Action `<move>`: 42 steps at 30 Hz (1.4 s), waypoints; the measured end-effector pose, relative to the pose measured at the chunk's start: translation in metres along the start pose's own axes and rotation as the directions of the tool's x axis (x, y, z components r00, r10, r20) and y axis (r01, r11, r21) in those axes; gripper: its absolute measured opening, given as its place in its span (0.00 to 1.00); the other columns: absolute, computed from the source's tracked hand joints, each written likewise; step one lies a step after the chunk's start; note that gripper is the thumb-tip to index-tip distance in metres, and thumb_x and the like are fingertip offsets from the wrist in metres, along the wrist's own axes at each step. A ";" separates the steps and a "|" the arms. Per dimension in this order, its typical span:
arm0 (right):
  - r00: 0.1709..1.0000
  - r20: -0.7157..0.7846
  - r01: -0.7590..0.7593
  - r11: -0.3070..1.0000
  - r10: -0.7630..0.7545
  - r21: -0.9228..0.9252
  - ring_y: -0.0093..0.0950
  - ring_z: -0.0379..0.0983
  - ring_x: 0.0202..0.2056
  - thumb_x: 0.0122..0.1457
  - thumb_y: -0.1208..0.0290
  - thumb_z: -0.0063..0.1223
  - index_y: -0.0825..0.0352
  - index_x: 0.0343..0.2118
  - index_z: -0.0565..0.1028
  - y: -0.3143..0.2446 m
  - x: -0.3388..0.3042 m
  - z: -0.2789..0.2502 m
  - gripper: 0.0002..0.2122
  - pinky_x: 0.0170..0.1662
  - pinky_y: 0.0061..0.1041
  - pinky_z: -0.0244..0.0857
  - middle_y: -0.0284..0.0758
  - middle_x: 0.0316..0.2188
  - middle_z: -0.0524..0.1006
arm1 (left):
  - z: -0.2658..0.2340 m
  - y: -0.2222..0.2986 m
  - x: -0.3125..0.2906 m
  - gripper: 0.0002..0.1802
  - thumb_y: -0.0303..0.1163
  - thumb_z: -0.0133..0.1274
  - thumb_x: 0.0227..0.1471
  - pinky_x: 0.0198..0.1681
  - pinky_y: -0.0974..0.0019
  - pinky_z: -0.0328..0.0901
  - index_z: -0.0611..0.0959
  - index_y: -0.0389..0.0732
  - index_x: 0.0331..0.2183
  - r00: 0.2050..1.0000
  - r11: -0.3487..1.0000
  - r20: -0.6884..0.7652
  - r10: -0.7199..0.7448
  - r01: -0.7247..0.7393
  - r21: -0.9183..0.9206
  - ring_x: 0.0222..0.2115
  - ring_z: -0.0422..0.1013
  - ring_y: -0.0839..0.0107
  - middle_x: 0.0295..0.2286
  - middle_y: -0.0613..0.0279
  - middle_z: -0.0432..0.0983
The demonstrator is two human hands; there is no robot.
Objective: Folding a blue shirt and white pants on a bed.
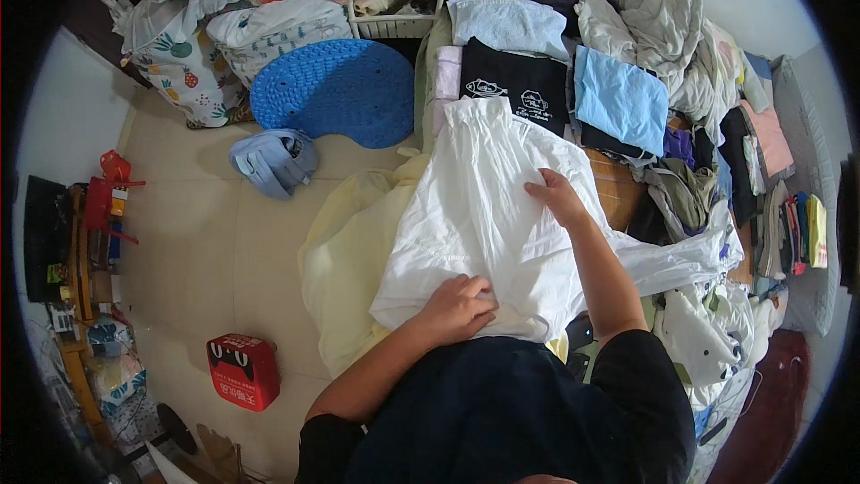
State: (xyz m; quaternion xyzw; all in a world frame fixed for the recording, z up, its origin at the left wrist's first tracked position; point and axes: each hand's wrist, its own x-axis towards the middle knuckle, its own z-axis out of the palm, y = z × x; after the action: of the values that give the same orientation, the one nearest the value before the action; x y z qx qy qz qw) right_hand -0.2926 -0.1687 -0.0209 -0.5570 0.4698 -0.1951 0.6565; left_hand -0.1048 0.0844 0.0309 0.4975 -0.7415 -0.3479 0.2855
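Note:
A white garment (475, 206) with a gathered band at its far end lies spread out in front of me. Creases run down from that band. On its near part rests my left hand (455, 309), palm down, fingers loosely bent and slightly apart. My right hand (557, 197) touches the garment's right side farther up, fingers stretched out over the cloth. Neither hand visibly grips a fold. Under the garment's left side, pale yellow cloth (345, 260) hangs over the edge. More white cloth (672, 260) trails off to the right.
Folded clothes lie beyond the garment, among them a black printed shirt (511, 85) and a light blue piece (620, 100). Heaped bedding (658, 18) is at the far right. A blue textured board (331, 90), a grey-blue bag (273, 161) and a red box (244, 372) are to the left.

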 end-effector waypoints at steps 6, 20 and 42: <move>0.990 -0.091 0.029 0.785 -0.109 -0.619 0.34 0.77 0.36 0.52 0.64 0.59 0.70 0.51 0.68 0.014 -0.014 0.007 0.25 0.41 0.30 0.68 0.44 0.35 0.78 | 0.003 0.007 0.006 0.18 0.38 0.60 0.44 0.46 0.55 0.63 0.81 0.42 0.38 0.996 0.997 -0.080 -0.039 0.033 -0.067 0.39 0.70 0.54 0.40 0.53 0.73; 0.975 -0.071 0.057 0.546 -0.210 -0.836 0.44 0.76 0.38 0.51 0.56 0.58 0.65 0.57 0.62 -0.009 -0.036 0.014 0.32 0.45 0.37 0.67 0.49 0.36 0.77 | 0.010 0.021 0.016 0.20 0.38 0.56 0.47 0.46 0.55 0.64 0.80 0.38 0.41 0.970 0.942 0.139 -0.201 0.230 -0.246 0.40 0.71 0.54 0.36 0.51 0.77; 0.900 0.247 0.336 0.209 -0.358 -0.918 0.48 0.39 0.66 0.61 0.42 0.34 0.56 0.65 0.51 0.015 0.047 0.096 0.33 0.65 0.51 0.31 0.47 0.65 0.47 | -0.005 -0.026 0.001 0.37 0.52 0.52 0.50 0.63 0.41 0.35 0.67 0.43 0.57 0.973 0.891 -0.098 -0.211 0.232 0.391 0.62 0.43 0.46 0.60 0.48 0.51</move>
State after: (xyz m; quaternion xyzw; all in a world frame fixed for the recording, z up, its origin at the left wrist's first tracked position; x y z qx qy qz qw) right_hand -0.1933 -0.1485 -0.0591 -0.9219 0.3620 -0.0274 0.1350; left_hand -0.0872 0.0758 0.0130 0.6355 -0.7276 -0.2063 0.1557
